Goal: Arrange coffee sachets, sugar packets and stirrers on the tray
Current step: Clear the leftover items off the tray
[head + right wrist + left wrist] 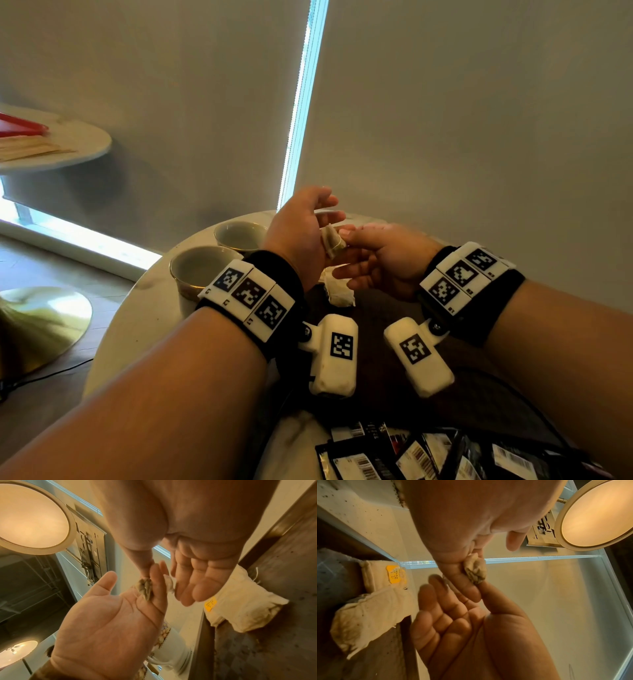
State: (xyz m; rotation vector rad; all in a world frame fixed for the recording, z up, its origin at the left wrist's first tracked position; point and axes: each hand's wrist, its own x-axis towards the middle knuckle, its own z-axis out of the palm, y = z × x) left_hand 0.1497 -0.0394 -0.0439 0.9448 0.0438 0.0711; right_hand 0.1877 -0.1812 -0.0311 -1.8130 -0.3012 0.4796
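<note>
Both hands meet above the dark tray (383, 305). A small crumpled beige sachet (331, 242) sits between them. My left hand (325, 209) is open, palm toward the right, and the sachet (145, 588) lies against its index finger. My right hand (346, 236) pinches the sachet (475, 570) with thumb and forefinger, its other fingers loose. More beige sachets (339, 293) lie on the tray below, one with a yellow tag (393, 574). Black coffee sachets (428, 455) lie heaped at the near edge.
Two pale cups (202, 267) (239, 234) stand on the round marble table, left of the tray. A second round table at far left carries pale wooden sticks (27, 147) and a red object (20, 125). Blinds close off the back.
</note>
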